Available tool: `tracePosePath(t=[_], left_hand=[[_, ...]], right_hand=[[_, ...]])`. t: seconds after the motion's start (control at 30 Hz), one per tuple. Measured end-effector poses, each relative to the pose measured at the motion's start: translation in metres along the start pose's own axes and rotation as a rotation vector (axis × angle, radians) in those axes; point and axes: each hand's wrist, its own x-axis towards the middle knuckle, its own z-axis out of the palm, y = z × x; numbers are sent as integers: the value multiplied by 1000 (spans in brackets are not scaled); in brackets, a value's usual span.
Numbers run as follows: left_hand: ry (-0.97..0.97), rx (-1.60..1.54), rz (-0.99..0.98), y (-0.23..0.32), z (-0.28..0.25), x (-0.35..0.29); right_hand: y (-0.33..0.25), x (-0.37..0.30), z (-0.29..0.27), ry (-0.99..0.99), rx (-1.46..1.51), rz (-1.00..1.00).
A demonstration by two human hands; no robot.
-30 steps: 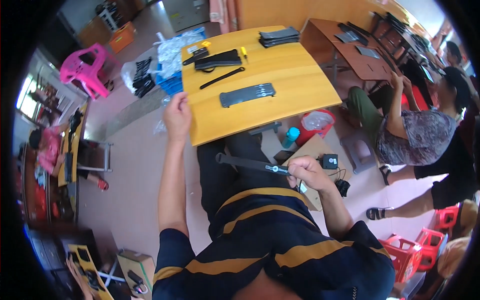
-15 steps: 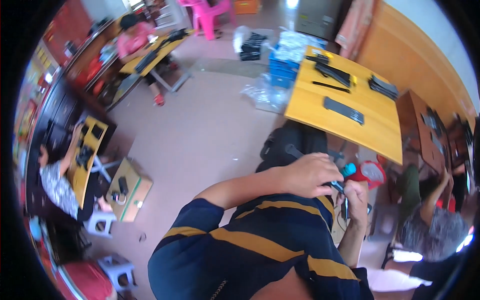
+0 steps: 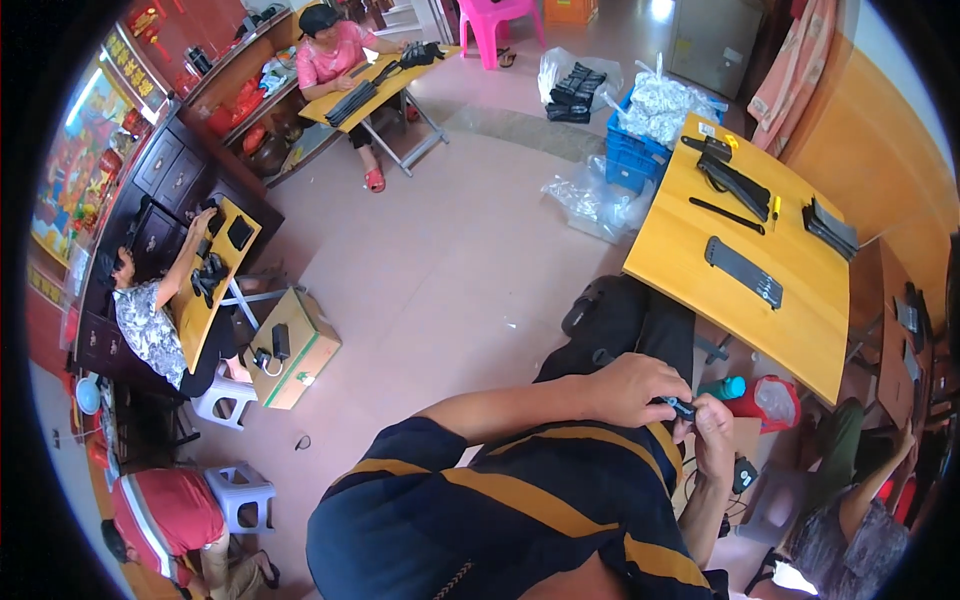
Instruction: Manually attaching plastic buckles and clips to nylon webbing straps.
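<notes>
In front of my lap, my left hand (image 3: 640, 388) and my right hand (image 3: 713, 428) come together at a small dark piece (image 3: 682, 407) with a pale blue patch. Both hands are closed on it, the fingers pinching from either side. Its exact kind is too small to make out. Beyond my hands stands a yellow table (image 3: 690, 255). On it lie a flat dark grey panel (image 3: 744, 272), a thin black strip (image 3: 727, 215), a black folded pouch (image 3: 735, 185) and a yellow-handled tool (image 3: 776, 208).
Beside my knees are a teal bottle (image 3: 725, 388) and a red bag (image 3: 768, 402). Blue crates (image 3: 635, 150) with plastic bags stand behind the table. Co-workers sit at small tables to the left and at the right edge. A cardboard box (image 3: 300, 350) stands on the left floor.
The view has shifted, so the room appears farther right and my hands lower. Both hands still grip the dark piece. A bending person in red at lower left shows more fully.
</notes>
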Motion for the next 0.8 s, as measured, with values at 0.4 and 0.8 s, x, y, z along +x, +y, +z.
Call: tracePosePath(t=[0.4, 0.8], left_hand=[[-2, -39, -70, -57, 21, 25], [-86, -105, -387, -66, 40, 7]], right_hand=[[22, 26, -37, 47, 126, 217], [31, 47, -30, 41, -130, 306]])
